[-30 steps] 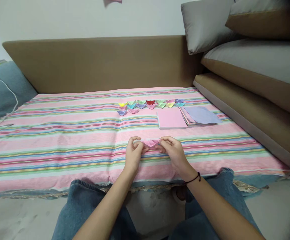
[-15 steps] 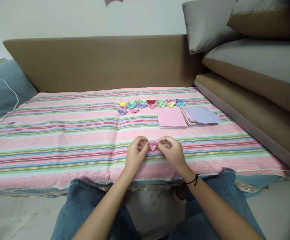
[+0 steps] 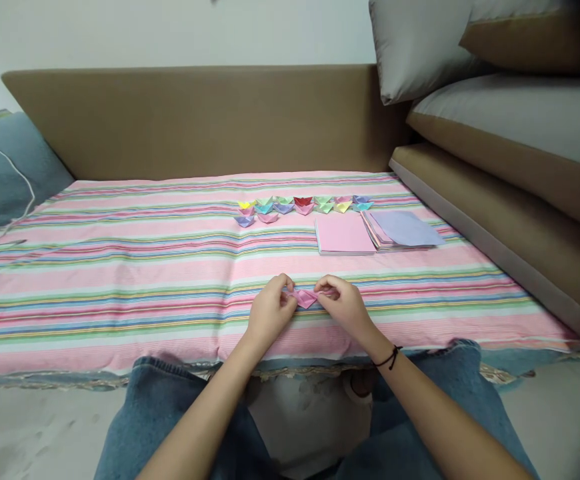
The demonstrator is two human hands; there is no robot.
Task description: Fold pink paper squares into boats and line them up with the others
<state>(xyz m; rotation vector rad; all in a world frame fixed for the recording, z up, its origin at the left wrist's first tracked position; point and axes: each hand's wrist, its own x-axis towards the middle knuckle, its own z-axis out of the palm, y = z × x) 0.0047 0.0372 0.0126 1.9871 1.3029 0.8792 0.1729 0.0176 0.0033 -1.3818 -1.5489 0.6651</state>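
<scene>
A small folded pink paper (image 3: 306, 299) is held between my two hands, just above the striped cloth near its front side. My left hand (image 3: 273, 308) pinches its left corner between thumb and fingers. On the other side, my right hand (image 3: 345, 307) pinches the right corner the same way. The paper looks like a small boat shape, its lower middle bulging toward me. Beyond my hands stand several folded paper boats (image 3: 303, 203) in rows, in yellow, green, blue, red, pink and purple.
A pink paper stack (image 3: 345, 237) and a fanned stack with a lavender sheet (image 3: 406, 229) lie to the right. The striped cloth (image 3: 120, 267) covers the seat. Stacked cushions (image 3: 510, 123) rise at the right. A white cable (image 3: 20, 175) runs over a blue cushion (image 3: 15, 163) at left.
The pink paper is pulled out wider and flatter between my hands, which have moved slightly apart and a little toward me. The boats and stacks stay put.
</scene>
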